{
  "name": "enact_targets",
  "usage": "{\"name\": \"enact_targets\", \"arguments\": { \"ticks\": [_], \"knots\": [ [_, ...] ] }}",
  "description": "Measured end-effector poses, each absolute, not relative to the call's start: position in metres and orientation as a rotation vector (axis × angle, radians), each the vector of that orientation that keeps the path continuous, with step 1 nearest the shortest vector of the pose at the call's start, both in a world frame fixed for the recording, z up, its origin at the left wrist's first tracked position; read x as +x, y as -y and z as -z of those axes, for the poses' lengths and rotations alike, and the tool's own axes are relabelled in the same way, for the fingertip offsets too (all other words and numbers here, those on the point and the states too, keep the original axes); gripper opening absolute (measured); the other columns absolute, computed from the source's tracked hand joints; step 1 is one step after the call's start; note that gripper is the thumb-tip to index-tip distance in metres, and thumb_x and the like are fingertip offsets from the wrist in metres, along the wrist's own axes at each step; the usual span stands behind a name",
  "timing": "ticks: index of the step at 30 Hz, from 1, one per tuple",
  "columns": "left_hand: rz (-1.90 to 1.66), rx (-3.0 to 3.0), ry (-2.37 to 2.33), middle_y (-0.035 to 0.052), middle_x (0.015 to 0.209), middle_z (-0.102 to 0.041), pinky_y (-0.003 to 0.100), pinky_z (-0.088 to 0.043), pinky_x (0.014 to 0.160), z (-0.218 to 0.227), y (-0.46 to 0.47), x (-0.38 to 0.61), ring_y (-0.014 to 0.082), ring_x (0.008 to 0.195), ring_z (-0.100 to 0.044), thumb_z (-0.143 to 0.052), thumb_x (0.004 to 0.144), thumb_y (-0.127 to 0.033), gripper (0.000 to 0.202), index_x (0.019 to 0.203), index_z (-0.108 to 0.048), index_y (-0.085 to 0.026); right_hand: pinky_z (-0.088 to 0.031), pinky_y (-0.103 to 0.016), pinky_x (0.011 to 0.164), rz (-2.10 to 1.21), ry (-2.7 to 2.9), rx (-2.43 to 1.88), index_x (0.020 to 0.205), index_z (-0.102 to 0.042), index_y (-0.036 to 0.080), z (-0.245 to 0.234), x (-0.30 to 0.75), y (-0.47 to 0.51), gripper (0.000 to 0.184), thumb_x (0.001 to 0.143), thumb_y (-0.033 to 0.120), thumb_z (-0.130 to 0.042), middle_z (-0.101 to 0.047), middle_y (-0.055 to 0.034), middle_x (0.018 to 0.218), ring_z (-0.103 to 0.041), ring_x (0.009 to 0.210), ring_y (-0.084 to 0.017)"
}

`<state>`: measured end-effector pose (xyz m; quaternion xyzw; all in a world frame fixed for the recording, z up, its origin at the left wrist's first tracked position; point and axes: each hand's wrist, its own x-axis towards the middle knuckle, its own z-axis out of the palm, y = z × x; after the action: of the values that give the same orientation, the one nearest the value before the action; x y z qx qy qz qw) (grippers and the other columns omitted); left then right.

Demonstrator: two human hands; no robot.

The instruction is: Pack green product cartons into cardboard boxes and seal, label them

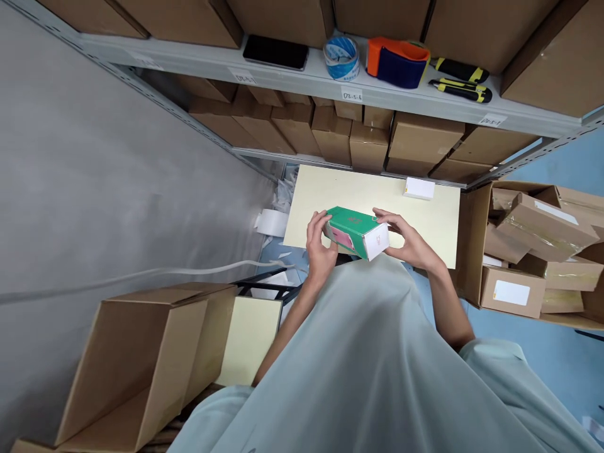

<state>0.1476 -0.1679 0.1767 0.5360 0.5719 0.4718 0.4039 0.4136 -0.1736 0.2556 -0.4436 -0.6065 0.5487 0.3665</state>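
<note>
Between my two hands is a green product box with a white end and a pink picture on its near side. It is held tilted over the near edge of the pale board. My left hand is wrapped round the box's left end, thumb below and fingers on top. At the right end, my right hand grips with fingertips on the upper far edge and the thumb near the white end. A small white box lies farther back on the board.
Above the board stands a shelf with a phone, blue tape roll, orange-and-navy strap and cutters. On the right, a large carton holds several brown boxes. An open carton and white roll are left.
</note>
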Motion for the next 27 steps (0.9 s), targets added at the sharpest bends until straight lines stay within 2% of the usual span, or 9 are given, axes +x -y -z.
{"name": "enact_targets", "arguments": {
  "ticks": [3,6,11,14,16,18,21,24,27],
  "knots": [
    [-1.257,1.445,-1.486,0.0124,0.160,-0.059,0.053,-0.029,0.140,-0.183,0.170,0.145,0.0315,0.169,-0.038,-0.071,0.099,-0.022,0.041,0.139,-0.073,-0.029,-0.047,-0.058,0.130,-1.351,1.592,-1.154,0.141,-0.068,0.038,-0.254,0.409,0.176,0.049,0.095,0.032,-0.083,-0.051,-0.0079,0.177,-0.051,0.164,-0.032],
    [-1.262,1.462,-1.518,0.0120,0.157,-0.062,0.053,-0.029,0.140,-0.184,0.172,0.139,0.0326,0.166,-0.042,-0.072,0.096,-0.017,0.045,0.140,-0.074,-0.029,-0.049,-0.059,0.128,-1.306,1.628,-1.185,0.144,-0.069,0.040,-0.258,0.406,0.176,0.050,0.096,0.033,-0.081,-0.050,-0.0058,0.178,-0.054,0.161,-0.033],
    [-1.074,1.291,-1.409,0.0109,0.156,-0.064,0.051,-0.046,0.129,-0.180,0.167,0.121,0.0352,0.156,-0.052,-0.080,0.076,-0.013,0.068,0.141,-0.075,-0.030,-0.055,-0.057,0.123,-1.300,1.619,-1.202,0.153,-0.068,0.042,-0.260,0.400,0.170,0.063,0.093,0.043,-0.087,-0.060,-0.0046,0.169,-0.059,0.155,-0.036],
    [-0.812,1.042,-1.207,0.0100,0.152,-0.070,0.050,-0.058,0.113,-0.175,0.165,0.110,0.0388,0.147,-0.059,-0.084,0.062,-0.013,0.079,0.139,-0.076,-0.028,-0.065,-0.050,0.107,-1.268,1.532,-1.326,0.152,-0.070,0.037,-0.251,0.388,0.153,0.076,0.083,0.057,-0.096,-0.074,-0.0065,0.148,-0.075,0.123,-0.033],
    [-0.673,0.864,-1.070,0.0099,0.146,-0.075,0.048,-0.059,0.108,-0.171,0.167,0.106,0.0401,0.143,-0.062,-0.085,0.061,-0.015,0.078,0.138,-0.077,-0.026,-0.066,-0.044,0.091,-1.208,1.474,-1.440,0.144,-0.074,0.034,-0.242,0.376,0.135,0.074,0.081,0.067,-0.094,-0.078,-0.0064,0.132,-0.076,0.097,-0.027],
    [-0.602,0.698,-0.945,0.0104,0.141,-0.079,0.048,-0.057,0.110,-0.168,0.171,0.104,0.0402,0.139,-0.067,-0.085,0.064,-0.019,0.072,0.136,-0.078,-0.025,-0.063,-0.040,0.083,-1.139,1.467,-1.534,0.131,-0.078,0.031,-0.234,0.363,0.115,0.064,0.085,0.076,-0.086,-0.080,-0.0054,0.119,-0.072,0.085,-0.023],
    [-0.575,0.447,-0.816,0.0128,0.132,-0.082,0.050,-0.058,0.107,-0.162,0.175,0.099,0.0400,0.127,-0.073,-0.081,0.069,-0.028,0.064,0.133,-0.079,-0.021,-0.059,-0.038,0.085,-1.074,1.525,-1.612,0.115,-0.081,0.029,-0.221,0.348,0.083,0.061,0.092,0.084,-0.073,-0.079,-0.0049,0.104,-0.070,0.086,-0.024],
    [-0.614,0.216,-0.792,0.0170,0.121,-0.083,0.050,-0.061,0.092,-0.154,0.169,0.087,0.0384,0.110,-0.077,-0.073,0.078,-0.049,0.058,0.127,-0.080,-0.018,-0.058,-0.038,0.088,-1.054,1.574,-1.681,0.112,-0.081,0.026,-0.210,0.337,0.057,0.063,0.094,0.085,-0.069,-0.077,-0.0044,0.090,-0.071,0.088,-0.025],
    [-0.655,0.059,-0.776,0.0200,0.116,-0.082,0.045,-0.058,0.078,-0.144,0.153,0.071,0.0336,0.095,-0.075,-0.062,0.087,-0.068,0.067,0.128,-0.078,-0.018,-0.057,-0.039,0.091,-1.060,1.617,-1.751,0.114,-0.083,0.024,-0.200,0.325,0.036,0.058,0.097,0.079,-0.070,-0.078,-0.0046,0.088,-0.073,0.087,-0.026]
  ]
}}
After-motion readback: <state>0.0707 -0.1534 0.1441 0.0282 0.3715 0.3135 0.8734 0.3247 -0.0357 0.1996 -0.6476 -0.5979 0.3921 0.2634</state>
